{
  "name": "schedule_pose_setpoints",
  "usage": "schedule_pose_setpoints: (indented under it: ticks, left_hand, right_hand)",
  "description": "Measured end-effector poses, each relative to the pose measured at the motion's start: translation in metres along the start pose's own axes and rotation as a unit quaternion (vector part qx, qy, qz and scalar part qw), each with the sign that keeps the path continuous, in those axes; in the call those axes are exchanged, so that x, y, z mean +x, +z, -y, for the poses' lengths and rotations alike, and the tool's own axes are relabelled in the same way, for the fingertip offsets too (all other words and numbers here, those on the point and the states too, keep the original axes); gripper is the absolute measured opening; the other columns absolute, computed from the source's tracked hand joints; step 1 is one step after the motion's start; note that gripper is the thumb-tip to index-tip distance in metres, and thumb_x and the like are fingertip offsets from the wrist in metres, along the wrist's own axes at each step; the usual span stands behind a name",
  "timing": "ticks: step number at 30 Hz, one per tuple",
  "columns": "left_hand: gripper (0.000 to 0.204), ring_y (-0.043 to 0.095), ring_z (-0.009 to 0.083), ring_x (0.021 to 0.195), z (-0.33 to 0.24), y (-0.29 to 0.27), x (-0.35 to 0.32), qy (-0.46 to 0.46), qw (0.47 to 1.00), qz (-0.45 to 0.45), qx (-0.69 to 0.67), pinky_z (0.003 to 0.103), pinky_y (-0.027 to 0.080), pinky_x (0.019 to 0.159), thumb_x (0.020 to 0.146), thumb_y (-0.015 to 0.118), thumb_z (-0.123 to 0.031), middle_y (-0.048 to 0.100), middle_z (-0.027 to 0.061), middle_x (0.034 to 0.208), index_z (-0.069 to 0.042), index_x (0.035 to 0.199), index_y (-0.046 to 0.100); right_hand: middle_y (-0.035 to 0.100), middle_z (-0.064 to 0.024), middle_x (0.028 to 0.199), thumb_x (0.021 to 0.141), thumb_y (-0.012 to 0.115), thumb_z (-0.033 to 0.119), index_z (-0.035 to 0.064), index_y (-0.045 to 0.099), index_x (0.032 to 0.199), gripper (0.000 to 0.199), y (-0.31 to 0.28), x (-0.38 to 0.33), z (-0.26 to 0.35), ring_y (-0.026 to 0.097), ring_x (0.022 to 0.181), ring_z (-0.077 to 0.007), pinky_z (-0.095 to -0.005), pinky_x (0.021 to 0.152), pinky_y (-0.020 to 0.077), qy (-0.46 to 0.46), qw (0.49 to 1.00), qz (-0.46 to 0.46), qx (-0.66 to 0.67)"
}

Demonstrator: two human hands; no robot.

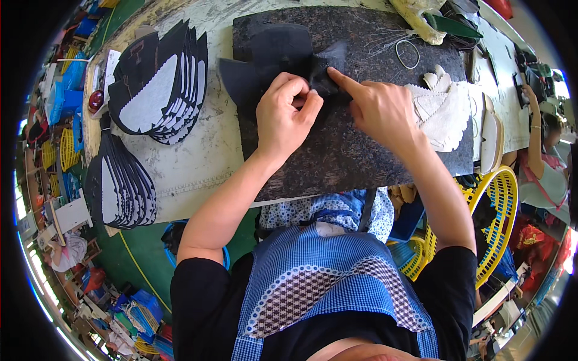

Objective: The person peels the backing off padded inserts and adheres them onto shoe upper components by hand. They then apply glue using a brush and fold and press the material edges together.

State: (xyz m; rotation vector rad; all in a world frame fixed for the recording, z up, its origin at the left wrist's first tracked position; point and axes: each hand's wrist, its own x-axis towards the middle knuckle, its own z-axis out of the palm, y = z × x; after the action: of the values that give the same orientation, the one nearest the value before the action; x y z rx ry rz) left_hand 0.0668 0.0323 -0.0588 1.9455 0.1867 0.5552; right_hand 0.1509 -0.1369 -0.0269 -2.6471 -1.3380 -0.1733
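A black, flat shoe-upper piece (pixel 280 51) with flared side flaps lies on a dark speckled slab (pixel 337 150). My left hand (pixel 286 114) is closed in a pinch at the piece's near right edge, thumb against forefinger. From the right, my right hand (pixel 382 111) reaches in with its forefinger stretched out, the tip touching the right flap. Its other fingers curl under and look free of anything. That flap is blurred, and the edge between my fingers is partly hidden. Beside my right hand lie white zigzag-edged fabric pieces (pixel 442 114).
Fanned black pieces with white zigzag-edged backing (pixel 159 90) lie at the left, with another bundle (pixel 123 180) nearer. Loose threads and a ring (pixel 407 54) rest on the slab's far right. A yellow basket (pixel 509 210) stands below the table's right side. Another person (pixel 545 159) is at far right.
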Motion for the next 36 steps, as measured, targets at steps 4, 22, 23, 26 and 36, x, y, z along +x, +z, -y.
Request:
schedule_pose_setpoints:
  ticks: [4, 22, 23, 26, 36]
  left_hand:
    - [0.017, 0.060, 0.0174, 0.055, 0.004, -0.001, 0.001, 0.006, 1.000, -0.011, 0.013, 0.029, 0.046, 0.050, 0.082, 0.067, -0.005, 0.058, 0.0094, 0.077, 0.003, 0.072, 0.056]
    - [0.019, 0.067, 0.0151, 0.094, -0.024, 0.021, 0.023, -0.157, 0.965, 0.106, -0.180, 0.028, 0.053, 0.081, 0.100, 0.056, -0.018, 0.070, 0.0112, 0.098, 0.000, 0.093, 0.060]
    - [0.020, 0.065, 0.0138, 0.096, -0.020, 0.019, 0.023, -0.149, 0.969, 0.125, -0.150, 0.028, 0.053, 0.082, 0.101, 0.055, -0.020, 0.069, 0.0117, 0.102, 0.000, 0.096, 0.058]
    - [0.020, 0.063, 0.0120, 0.094, -0.007, 0.015, 0.011, -0.047, 0.978, 0.157, -0.129, 0.028, 0.052, 0.083, 0.101, 0.055, -0.020, 0.068, 0.0116, 0.103, 0.000, 0.098, 0.056]
    - [0.052, 0.062, 0.0336, 0.109, -0.066, 0.095, 0.016, 0.343, 0.903, 0.240, 0.100, 0.042, 0.045, 0.098, 0.089, 0.068, -0.029, 0.066, 0.0184, 0.113, -0.001, 0.130, 0.052]
  right_hand:
    - [0.064, -0.0046, 0.070, 0.078, 0.063, 0.010, 0.0253, 0.052, 0.141, 0.065, -0.005, -0.002, -0.008, 0.063, 0.056, -0.0227, -0.0358, 0.048, 0.0484, -0.023, 0.998, 0.041, -0.050]
    - [0.068, -0.0103, 0.097, 0.088, 0.069, 0.032, 0.0042, 0.061, 0.125, 0.046, -0.059, -0.126, -0.138, 0.065, 0.085, -0.0196, -0.0351, 0.075, 0.0524, 0.345, 0.920, -0.125, 0.139]
    - [0.066, -0.0131, 0.103, 0.086, 0.071, 0.036, 0.0045, 0.061, 0.125, 0.051, -0.051, -0.129, -0.131, 0.064, 0.090, -0.0220, -0.0372, 0.079, 0.0522, 0.353, 0.920, -0.110, 0.134]
    - [0.054, -0.0205, 0.119, 0.077, 0.077, 0.044, 0.0060, 0.058, 0.130, 0.068, -0.030, -0.116, -0.117, 0.057, 0.108, -0.0301, -0.0408, 0.093, 0.0487, 0.386, 0.905, -0.094, 0.151]
    - [0.060, -0.0190, 0.103, 0.071, 0.079, 0.021, 0.0013, 0.051, 0.114, 0.055, -0.020, -0.100, -0.118, 0.058, 0.098, -0.0292, -0.0399, 0.087, 0.0464, 0.348, 0.905, -0.174, 0.172]
